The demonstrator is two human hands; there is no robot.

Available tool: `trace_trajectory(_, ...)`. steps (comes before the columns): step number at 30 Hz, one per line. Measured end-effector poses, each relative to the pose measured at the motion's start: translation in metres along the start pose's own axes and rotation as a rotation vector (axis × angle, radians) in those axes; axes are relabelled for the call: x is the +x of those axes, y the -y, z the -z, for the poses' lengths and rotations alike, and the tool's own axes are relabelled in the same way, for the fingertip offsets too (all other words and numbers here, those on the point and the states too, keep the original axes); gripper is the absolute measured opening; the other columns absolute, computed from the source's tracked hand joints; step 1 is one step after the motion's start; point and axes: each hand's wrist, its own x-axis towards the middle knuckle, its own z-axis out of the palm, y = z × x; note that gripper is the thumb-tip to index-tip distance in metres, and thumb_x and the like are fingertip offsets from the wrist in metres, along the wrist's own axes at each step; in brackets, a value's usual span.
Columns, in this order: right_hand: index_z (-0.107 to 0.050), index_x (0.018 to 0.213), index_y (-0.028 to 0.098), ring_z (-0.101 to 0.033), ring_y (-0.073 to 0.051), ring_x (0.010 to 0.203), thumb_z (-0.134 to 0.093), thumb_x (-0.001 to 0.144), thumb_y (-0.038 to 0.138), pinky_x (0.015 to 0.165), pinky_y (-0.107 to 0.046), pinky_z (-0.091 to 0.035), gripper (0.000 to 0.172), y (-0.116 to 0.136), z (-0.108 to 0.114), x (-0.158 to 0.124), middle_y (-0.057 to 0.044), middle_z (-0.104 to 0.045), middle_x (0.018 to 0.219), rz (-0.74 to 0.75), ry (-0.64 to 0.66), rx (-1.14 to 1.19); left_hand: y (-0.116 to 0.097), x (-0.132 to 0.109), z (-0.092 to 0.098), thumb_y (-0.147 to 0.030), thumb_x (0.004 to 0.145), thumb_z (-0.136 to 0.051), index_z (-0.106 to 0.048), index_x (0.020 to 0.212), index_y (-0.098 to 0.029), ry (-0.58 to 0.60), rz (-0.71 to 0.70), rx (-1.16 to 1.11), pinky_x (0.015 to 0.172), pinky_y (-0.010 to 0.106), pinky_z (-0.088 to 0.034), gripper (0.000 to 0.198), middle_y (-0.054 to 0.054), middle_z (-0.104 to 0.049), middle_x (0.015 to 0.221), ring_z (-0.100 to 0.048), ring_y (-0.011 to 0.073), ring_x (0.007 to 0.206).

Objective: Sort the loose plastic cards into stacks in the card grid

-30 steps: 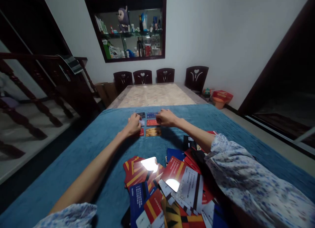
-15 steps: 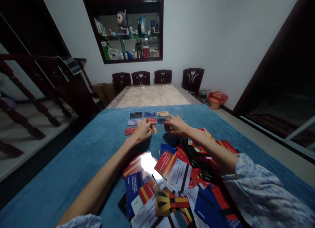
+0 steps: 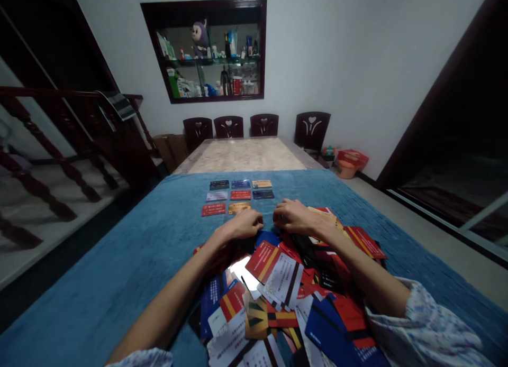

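My left hand (image 3: 244, 224) is over the far edge of a heap of cards, its fingers curled; whether it holds anything is hidden. Opposite it, my right hand (image 3: 291, 217) also has bent fingers at the heap's far edge, near a blue card (image 3: 269, 237). Beyond the hands several cards lie flat in rows, among them a gold card (image 3: 238, 207), a red card (image 3: 214, 209) and a dark blue card (image 3: 263, 194). Nearest me the heap holds a red card with a yellow stripe (image 3: 262, 261), a white card (image 3: 284, 278) and many others.
A blue cloth (image 3: 130, 261) covers the near part of the table, and the bare marble top (image 3: 254, 153) shows beyond. Dark chairs (image 3: 264, 125) stand at the far end. On the left is a wooden railing (image 3: 51, 198); a wall cabinet (image 3: 210, 100) hangs behind.
Both hands have drawn back toward me from the rows of cards to the heap. The gold card and the dark blue card are now uncovered. The view has shifted slightly.
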Motion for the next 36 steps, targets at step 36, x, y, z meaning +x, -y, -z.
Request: trace_trajectory(36, -0.060, 0.128, 0.023, -0.056, -0.028, 0.113, -0.061, 0.091, 0.037, 0.086, -0.037, -0.043, 0.040, -0.010, -0.036, 0.006, -0.012, -0.063, 0.121, 0.011, -0.030, 0.098, 0.023, 0.006, -0.013, -0.013, 0.080, -0.053, -0.065, 0.075, -0.016, -0.157, 0.353, 0.011, 0.068, 0.027, -0.042, 0.014, 0.008, -0.071, 0.082, -0.064, 0.0213, 0.083)
